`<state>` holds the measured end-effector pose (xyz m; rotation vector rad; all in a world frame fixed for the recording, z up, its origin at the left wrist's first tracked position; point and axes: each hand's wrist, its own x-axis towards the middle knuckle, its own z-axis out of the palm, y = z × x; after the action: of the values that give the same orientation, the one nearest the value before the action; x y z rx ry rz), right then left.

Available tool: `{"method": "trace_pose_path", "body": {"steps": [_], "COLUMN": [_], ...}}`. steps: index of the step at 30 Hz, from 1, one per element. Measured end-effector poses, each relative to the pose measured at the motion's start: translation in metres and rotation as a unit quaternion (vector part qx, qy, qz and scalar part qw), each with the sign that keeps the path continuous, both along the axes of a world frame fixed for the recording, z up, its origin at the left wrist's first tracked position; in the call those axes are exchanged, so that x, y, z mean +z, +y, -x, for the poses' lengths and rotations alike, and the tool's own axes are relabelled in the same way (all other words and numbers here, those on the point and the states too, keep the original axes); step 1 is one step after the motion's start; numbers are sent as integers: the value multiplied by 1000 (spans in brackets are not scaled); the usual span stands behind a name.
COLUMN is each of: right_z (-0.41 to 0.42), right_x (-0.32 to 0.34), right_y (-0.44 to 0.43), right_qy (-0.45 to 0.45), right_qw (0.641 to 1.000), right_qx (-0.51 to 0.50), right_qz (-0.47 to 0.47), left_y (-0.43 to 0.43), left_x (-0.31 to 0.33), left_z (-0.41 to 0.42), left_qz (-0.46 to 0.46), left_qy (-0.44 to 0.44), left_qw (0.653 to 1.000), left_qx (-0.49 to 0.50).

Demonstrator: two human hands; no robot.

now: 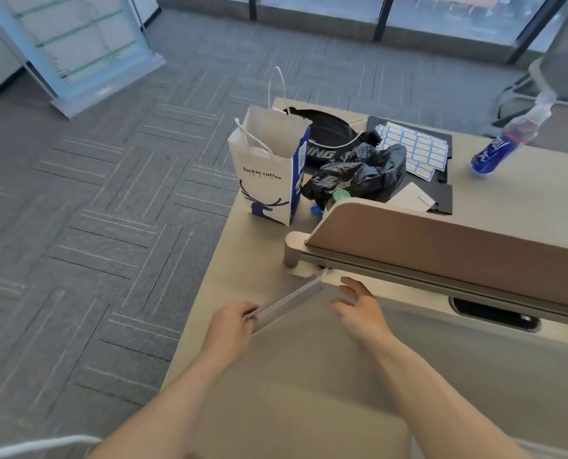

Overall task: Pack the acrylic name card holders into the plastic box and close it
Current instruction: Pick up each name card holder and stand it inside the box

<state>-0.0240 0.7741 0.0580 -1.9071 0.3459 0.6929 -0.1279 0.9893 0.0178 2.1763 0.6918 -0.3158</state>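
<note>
Beige desk top (276, 359) over grey carpet (94, 210), and right at the near corner we have the action: an acrylic name card holder (285, 301), seen edge-on as a thin clear strip, slanting up from the left toward the foot of the desk partition (441, 246). Whether it's one holder or a few pressed flat together, I can't tell from this angle. The left hand (229, 329) pinches its near end, fingers curled round the edge. The right hand (358, 309) hovers just beside the far end, fingers spread and relaxed, touching nothing. So this looks like the gathering step, a holder lifted and about to be steadied with both hands. And the plastic box? Nowhere in view, so packing hasn't started as far as this shows. Next move, I'd say: the right hand takes the free end, then the holder travels flat to wherever that box sits, slid in without scraping the clear faces. Beyond the partition, well apart, stand a white paper coffee bag (266, 173), a crumpled black plastic bag (358, 173), a black pouch (325, 134), sheets of blue-bordered labels (415, 147) and a blue drink bottle (504, 144).
</note>
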Motion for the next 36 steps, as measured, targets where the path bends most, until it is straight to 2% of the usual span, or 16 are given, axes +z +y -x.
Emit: {"method": "trace_pose_path", "body": {"steps": [5,11,17,25,32,36], "right_z": [-6,1,4,26,60,74], "right_x": [-17,-15,39,119,169,185], "right_y": [4,7,0,-47,-123,-154], "right_qy": [11,-25,-125,-247,-276,-287], "right_qw": [1000,999,989,960,948,943], "right_qx": [-14,22,13,-16,-54,-67], "right_qz": [13,-12,-80,-129,-148,-153], "left_y": [24,55,52,5,-70,-107], "left_x": [4,38,93,172,229,254], "left_z": [-5,-10,-9,-12,-2,10], "left_qz": [74,142,176,207,256,231], "left_qy": [-54,-102,-145,-207,-220,-243], "left_qw": [992,984,973,956,941,942], "left_qx": [85,40,16,-22,-38,-34]}}
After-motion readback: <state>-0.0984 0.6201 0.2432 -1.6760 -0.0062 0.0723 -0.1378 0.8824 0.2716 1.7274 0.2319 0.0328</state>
